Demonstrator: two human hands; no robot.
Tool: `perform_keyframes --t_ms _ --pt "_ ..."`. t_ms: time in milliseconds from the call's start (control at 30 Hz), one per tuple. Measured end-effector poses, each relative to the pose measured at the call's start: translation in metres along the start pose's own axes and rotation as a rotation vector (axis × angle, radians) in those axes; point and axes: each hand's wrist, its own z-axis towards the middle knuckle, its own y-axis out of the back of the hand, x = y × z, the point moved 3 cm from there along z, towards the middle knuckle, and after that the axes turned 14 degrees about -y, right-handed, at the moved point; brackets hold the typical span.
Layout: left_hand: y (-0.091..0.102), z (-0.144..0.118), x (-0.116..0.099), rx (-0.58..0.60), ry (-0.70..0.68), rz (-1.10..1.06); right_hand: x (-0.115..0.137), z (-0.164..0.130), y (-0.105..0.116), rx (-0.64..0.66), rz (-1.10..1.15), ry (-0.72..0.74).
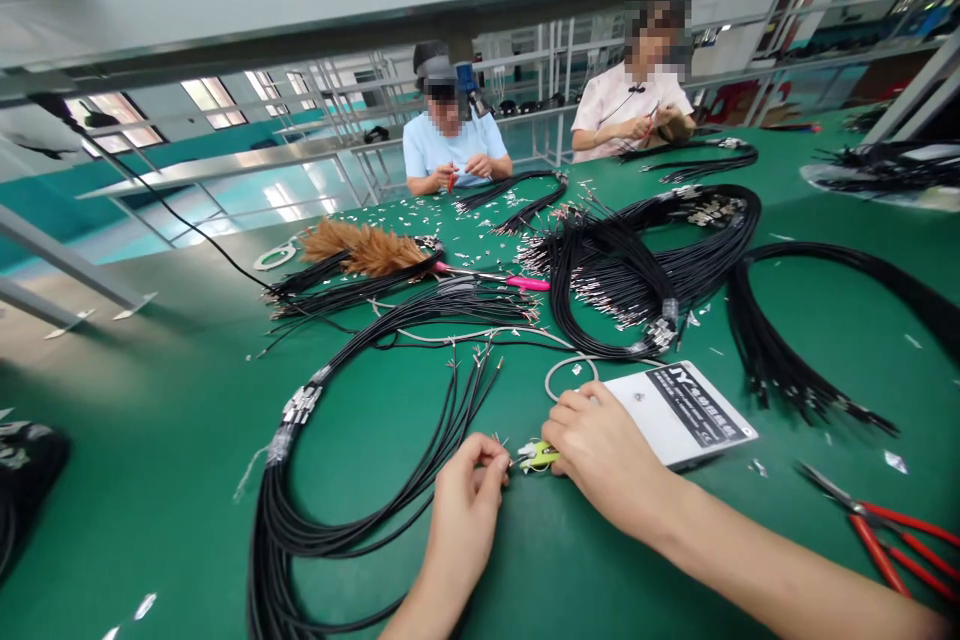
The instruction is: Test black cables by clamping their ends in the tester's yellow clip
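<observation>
My left hand (466, 490) pinches the end of a thin black wire, its metal terminal tip sticking out by my fingertips. My right hand (600, 450) is closed around a small yellow-green tool (537, 457) whose tip meets that wire end. Both hands rest on the green table (172, 440). To the left of my hands, a big looped bundle of black wires (330, 520) lies, with loose wire ends (472, 370) fanning out just beyond my left hand.
A white card with a black label (679, 412) lies under my right hand's far side. Red-handled pliers (892, 535) lie at right. More black wire bundles (645, 270), a feather duster (364, 248) and pink-handled tool (517, 281) sit farther out. Two people work across the table.
</observation>
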Motion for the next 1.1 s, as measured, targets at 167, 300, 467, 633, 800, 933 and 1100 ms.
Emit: perform_keyframes --t_ms 167,300,467,633,800,933,1100 --pt "-0.004 0.003 0.004 0.024 -0.022 0.064 -0.001 -0.001 0.000 0.000 0.006 0.006" --pt "-0.005 0.004 0.005 0.033 -0.033 0.118 0.002 -0.003 0.000 -0.017 0.012 -0.008" --pt "-0.005 0.003 0.000 0.040 -0.055 0.179 0.002 -0.008 0.008 -0.035 0.042 -0.039" --pt "-0.004 0.003 -0.006 0.043 -0.076 0.205 -0.029 -0.049 0.029 -0.199 0.260 -0.148" --pt "-0.004 0.003 -0.004 0.035 -0.097 0.214 -0.050 -0.108 0.023 -0.372 0.323 -0.240" --pt "-0.002 0.002 -0.005 0.036 -0.120 0.233 -0.042 -0.118 0.009 -0.379 0.260 -0.212" --pt "0.013 0.000 -0.006 -0.015 -0.137 0.237 -0.043 -0.112 0.005 -0.483 0.203 -0.195"
